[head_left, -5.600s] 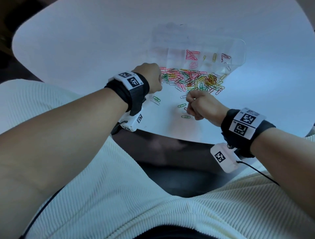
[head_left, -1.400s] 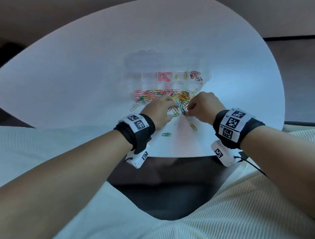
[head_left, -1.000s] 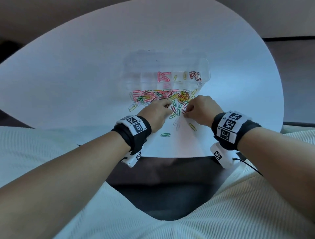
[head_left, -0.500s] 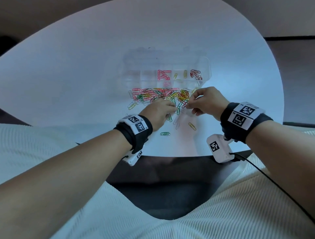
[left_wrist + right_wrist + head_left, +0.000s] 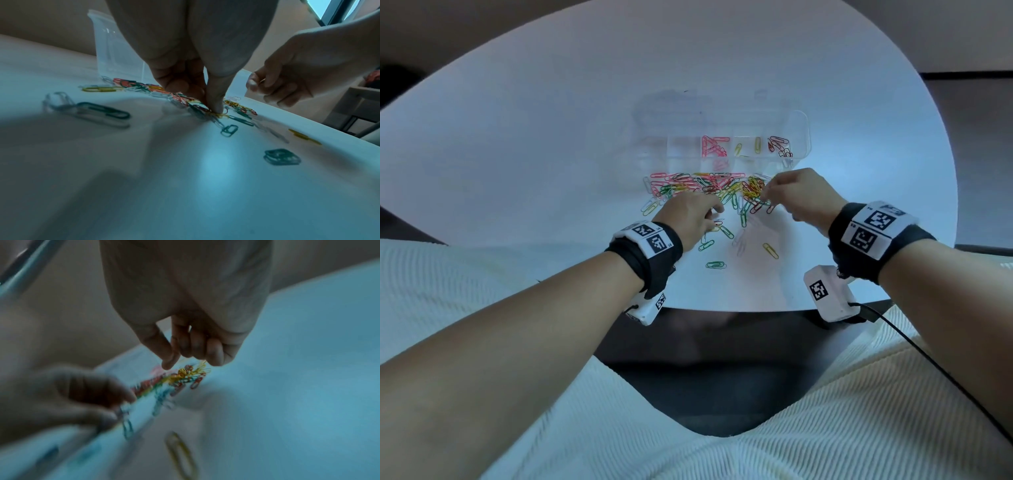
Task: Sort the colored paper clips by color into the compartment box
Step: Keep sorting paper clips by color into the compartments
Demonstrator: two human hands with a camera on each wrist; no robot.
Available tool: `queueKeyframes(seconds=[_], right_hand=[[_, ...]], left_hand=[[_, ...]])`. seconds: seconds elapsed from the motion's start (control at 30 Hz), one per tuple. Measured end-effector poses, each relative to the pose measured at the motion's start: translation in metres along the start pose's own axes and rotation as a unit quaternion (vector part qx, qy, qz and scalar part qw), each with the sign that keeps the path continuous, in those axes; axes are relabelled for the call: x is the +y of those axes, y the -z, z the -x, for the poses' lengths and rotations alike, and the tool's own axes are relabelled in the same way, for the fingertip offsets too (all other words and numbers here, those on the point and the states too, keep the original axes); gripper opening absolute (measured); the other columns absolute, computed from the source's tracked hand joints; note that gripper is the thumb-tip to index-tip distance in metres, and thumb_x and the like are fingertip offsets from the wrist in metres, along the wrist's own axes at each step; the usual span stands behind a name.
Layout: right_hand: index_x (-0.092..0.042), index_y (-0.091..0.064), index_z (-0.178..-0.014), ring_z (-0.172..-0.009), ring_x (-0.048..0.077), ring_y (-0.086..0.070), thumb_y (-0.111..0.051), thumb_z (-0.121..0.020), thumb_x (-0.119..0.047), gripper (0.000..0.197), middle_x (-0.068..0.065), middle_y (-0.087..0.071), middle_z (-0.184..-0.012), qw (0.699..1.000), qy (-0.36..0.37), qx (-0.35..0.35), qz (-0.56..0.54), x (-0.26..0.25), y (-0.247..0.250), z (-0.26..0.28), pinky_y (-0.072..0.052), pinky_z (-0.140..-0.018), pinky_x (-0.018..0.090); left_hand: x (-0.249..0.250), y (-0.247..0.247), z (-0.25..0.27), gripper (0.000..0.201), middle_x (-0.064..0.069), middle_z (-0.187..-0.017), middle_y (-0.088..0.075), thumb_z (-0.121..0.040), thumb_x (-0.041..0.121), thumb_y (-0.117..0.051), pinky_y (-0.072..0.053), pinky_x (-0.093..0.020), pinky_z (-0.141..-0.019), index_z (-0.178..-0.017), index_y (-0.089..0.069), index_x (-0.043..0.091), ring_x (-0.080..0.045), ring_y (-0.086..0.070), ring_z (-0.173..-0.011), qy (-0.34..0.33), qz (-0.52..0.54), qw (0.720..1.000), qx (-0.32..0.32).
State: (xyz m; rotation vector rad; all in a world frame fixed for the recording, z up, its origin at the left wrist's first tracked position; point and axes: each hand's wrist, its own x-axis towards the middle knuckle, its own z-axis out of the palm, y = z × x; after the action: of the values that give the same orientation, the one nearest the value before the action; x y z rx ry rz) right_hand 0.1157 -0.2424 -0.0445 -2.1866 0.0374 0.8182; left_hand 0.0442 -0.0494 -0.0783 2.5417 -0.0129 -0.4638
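Observation:
A clear compartment box (image 5: 799,137) lies on the white table, with pink clips (image 5: 713,149), yellow clips (image 5: 756,145) and red clips (image 5: 779,145) in separate cells. In front of it is a mixed pile of coloured paper clips (image 5: 698,185). My left hand (image 5: 714,217) is down on the table at the pile's near edge; its thumb and finger (image 5: 214,104) pinch together on a yellow clip (image 5: 220,115). My right hand (image 5: 766,195) hovers over the pile's right end with curled fingers (image 5: 213,356), pinching what looks like a thin yellow clip (image 5: 202,364).
Loose clips lie nearer me: green ones (image 5: 715,264) (image 5: 706,245), a yellow one (image 5: 770,250) and pale ones (image 5: 739,241). The round table's (image 5: 551,154) front edge is close to my wrists. The right wrist view is blurred.
My right hand has lifted off the table and moved up and right along the pile toward the box. My left hand has stayed at the pile's near edge, picking at clips.

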Motion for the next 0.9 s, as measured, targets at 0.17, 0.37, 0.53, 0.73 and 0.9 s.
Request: queueKeyframes(seconds=[0.17,0.37,0.53,0.73,0.9], right_hand=[[-0.027,-0.078,-0.097,-0.079,0.012,-0.054,-0.06,-0.088,-0.016,0.023,0.001,-0.071,-0.103,0.963,0.095,0.022,0.252,0.013,-0.012,-0.001,-0.037,-0.069,0.019],[-0.031,-0.075,-0.085,-0.075,0.02,-0.061,-0.072,-0.083,-0.03,0.003,0.003,-0.07,-0.09,0.951,0.095,0.039,0.293,0.019,-0.016,-0.007,-0.044,-0.063,0.025],[-0.027,-0.071,-0.088,-0.07,0.02,-0.055,-0.078,-0.079,-0.038,0.016,0.0,-0.058,-0.08,0.951,0.087,0.045,0.292,0.02,-0.015,-0.007,-0.036,-0.062,0.025],[-0.025,-0.071,-0.08,-0.073,0.022,-0.058,-0.074,-0.08,-0.039,0.014,0.003,-0.065,-0.085,0.951,0.068,0.04,0.299,0.02,-0.014,-0.008,-0.039,-0.061,0.025],[-0.021,-0.07,-0.085,-0.074,0.025,-0.059,-0.068,-0.08,-0.036,0.016,0.004,-0.065,-0.085,0.928,0.087,0.05,0.359,0.017,-0.023,-0.003,-0.038,-0.06,0.026]], left_hand=[[0.002,0.006,0.0,0.023,-0.005,-0.103,-0.065,-0.091,0.02,-0.062,-0.042,-0.027,-0.08,-0.112,-0.067,0.014,-0.021,-0.058,-0.097,0.014,0.043,0.999,0.006],[0.003,0.008,-0.002,0.017,0.0,-0.088,-0.059,-0.091,0.026,-0.062,-0.035,-0.025,-0.069,-0.092,-0.066,0.01,-0.016,-0.051,-0.082,0.016,0.053,0.998,0.021],[0.0,0.008,-0.001,0.009,0.003,-0.079,-0.06,-0.084,0.02,-0.07,-0.042,-0.026,-0.068,-0.082,-0.064,0.013,-0.015,-0.053,-0.075,0.032,0.087,0.995,0.018],[0.0,0.005,0.0,0.026,0.004,-0.084,-0.06,-0.084,0.013,-0.065,-0.046,-0.024,-0.077,-0.11,-0.067,0.016,-0.015,-0.056,-0.079,0.045,0.106,0.993,0.016],[0.004,0.005,0.001,0.015,0.005,-0.083,-0.061,-0.085,0.016,-0.062,-0.039,-0.02,-0.067,-0.099,-0.07,0.017,-0.015,-0.057,-0.08,0.032,0.076,0.997,0.001]])
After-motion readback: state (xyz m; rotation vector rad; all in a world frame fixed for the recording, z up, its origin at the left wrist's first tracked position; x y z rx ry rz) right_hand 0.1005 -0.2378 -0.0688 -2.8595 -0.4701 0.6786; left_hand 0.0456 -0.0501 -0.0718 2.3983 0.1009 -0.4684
